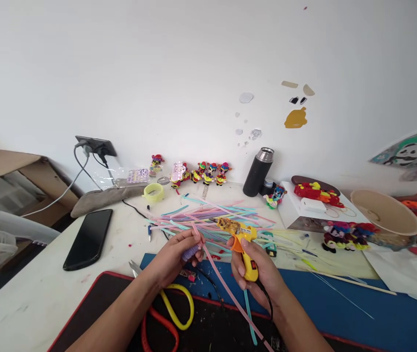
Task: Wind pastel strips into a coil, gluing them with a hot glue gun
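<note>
My right hand [254, 266] grips a yellow hot glue gun [249, 254] with an orange trigger; its browned nozzle end points left, toward my left hand. My left hand [179, 254] is closed around a coiled purple pipe cleaner piece [191, 252] and a long pink pipe cleaner [226, 288]. The pink strand runs from the fingertips down to the lower right, passing between my wrists. Behind both hands lies a loose spread of pink, blue and purple pipe cleaners [208, 215]. A light blue pipe cleaner [248, 318] hangs below the glue gun.
Scissors with red and yellow handles [184, 325] lie under my left forearm. A black phone [88, 239] is on the left, near a yellow tape roll [153, 192]. Small colourful figures [212, 173], a black thermos [258, 173] and a white box [296, 215] stand toward the wall.
</note>
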